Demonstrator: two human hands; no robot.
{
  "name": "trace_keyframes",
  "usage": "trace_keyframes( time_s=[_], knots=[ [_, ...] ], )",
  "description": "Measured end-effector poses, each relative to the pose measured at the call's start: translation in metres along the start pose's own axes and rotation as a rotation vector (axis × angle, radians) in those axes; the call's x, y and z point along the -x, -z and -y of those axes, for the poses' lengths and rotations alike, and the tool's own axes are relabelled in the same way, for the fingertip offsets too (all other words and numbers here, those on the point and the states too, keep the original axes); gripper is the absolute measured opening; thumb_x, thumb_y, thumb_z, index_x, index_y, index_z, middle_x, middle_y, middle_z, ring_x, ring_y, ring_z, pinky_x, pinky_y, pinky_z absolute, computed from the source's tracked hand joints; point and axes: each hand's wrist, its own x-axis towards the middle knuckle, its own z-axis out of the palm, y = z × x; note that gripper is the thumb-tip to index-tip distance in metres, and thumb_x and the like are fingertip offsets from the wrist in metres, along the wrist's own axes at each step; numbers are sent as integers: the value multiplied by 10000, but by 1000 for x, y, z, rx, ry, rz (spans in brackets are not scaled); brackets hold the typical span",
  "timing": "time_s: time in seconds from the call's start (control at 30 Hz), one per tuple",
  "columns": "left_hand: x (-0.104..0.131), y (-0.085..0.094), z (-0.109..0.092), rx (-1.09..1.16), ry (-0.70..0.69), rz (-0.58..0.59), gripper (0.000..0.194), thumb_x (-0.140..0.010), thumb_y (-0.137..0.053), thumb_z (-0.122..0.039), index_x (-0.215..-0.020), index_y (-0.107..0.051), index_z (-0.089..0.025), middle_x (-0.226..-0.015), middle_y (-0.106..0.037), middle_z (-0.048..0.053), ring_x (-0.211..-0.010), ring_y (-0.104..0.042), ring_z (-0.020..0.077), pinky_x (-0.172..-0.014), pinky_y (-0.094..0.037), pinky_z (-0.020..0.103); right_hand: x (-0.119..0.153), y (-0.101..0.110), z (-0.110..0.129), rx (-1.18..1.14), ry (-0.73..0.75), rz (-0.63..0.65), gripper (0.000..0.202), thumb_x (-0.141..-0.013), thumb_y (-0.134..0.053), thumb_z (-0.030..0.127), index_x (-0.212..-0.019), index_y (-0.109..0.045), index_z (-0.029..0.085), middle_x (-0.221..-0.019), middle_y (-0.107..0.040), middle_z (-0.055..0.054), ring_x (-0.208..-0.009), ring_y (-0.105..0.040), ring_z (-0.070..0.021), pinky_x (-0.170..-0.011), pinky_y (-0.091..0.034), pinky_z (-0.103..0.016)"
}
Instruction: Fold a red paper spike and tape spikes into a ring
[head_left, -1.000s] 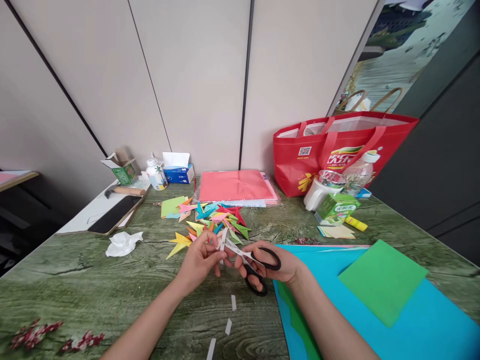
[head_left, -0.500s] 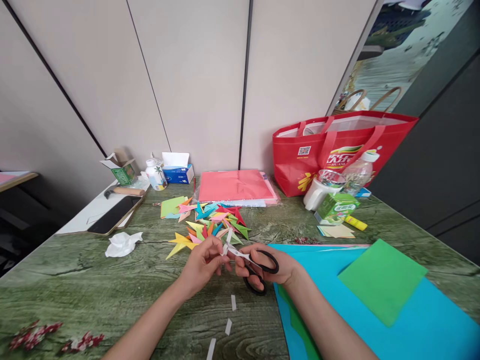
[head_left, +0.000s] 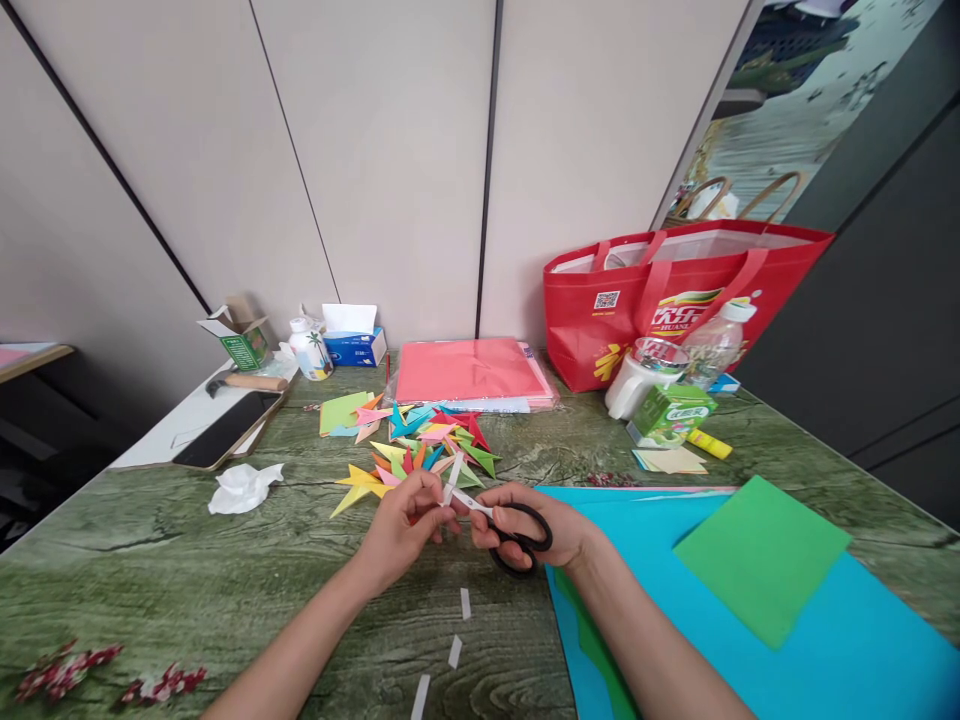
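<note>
My left hand [head_left: 409, 525] pinches a narrow white strip [head_left: 452, 478] that points upward from the fingertips. Black-handled scissors [head_left: 525, 535] are in my right hand [head_left: 529, 525], their blades meeting the strip close to my left fingertips. Just beyond both hands lies a pile of folded colored paper pieces [head_left: 427, 458]. On the table below the hands are short white strips [head_left: 455, 652]. To the right, a green paper square [head_left: 763, 562] rests on large blue sheets [head_left: 840, 650], partly behind my right forearm.
A phone [head_left: 229, 430], a hammer [head_left: 247, 381] and crumpled tissue [head_left: 245, 489] lie left. Pink paper in plastic [head_left: 472, 372] is at the back. Right rear are a red bag [head_left: 585, 330], white mug [head_left: 634, 388], green box [head_left: 671, 413], bottle [head_left: 716, 345] and yellow tube [head_left: 709, 444].
The scissors' handles have come closer together, and their blades have narrowed at the white strip. Both hands stay in nearly the same place.
</note>
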Motion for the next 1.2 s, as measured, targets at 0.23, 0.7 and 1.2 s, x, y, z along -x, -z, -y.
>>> trace_keyframes(
  time_s=[0.23, 0.7, 1.2],
  knots=[
    [0, 0, 0, -78, -17, -11, 174, -780, -570, -257, -777, -400, -216, -622, -623, -38, -552, -596, 126, -466, -427, 207, -2, -3, -4, 106, 31, 62, 502, -677, -618, 570, -876, -542, 115, -790, -520, -32, -572, -561, -89, -446, -395, -170],
    [2, -5, -3, 73, 24, 17, 360, -784, -570, -253, -1011, -291, -236, -767, -672, 27, -534, -631, 145, -420, -429, 200, -7, 2, 5, 137, 215, -463, 329, -705, -657, 440, -748, -517, 145, -659, -560, 0, -486, -488, -76, -433, -365, -192],
    [-1, -10, 2, 218, 107, 7, 575, -768, -564, -448, -1242, -333, -218, -649, -658, 31, -570, -641, 203, -595, -517, 355, -21, -17, -4, 273, 401, -570, 374, -587, -745, 417, -714, -498, 167, -550, -530, 47, -461, -456, -77, -459, -359, -212]
  ],
)
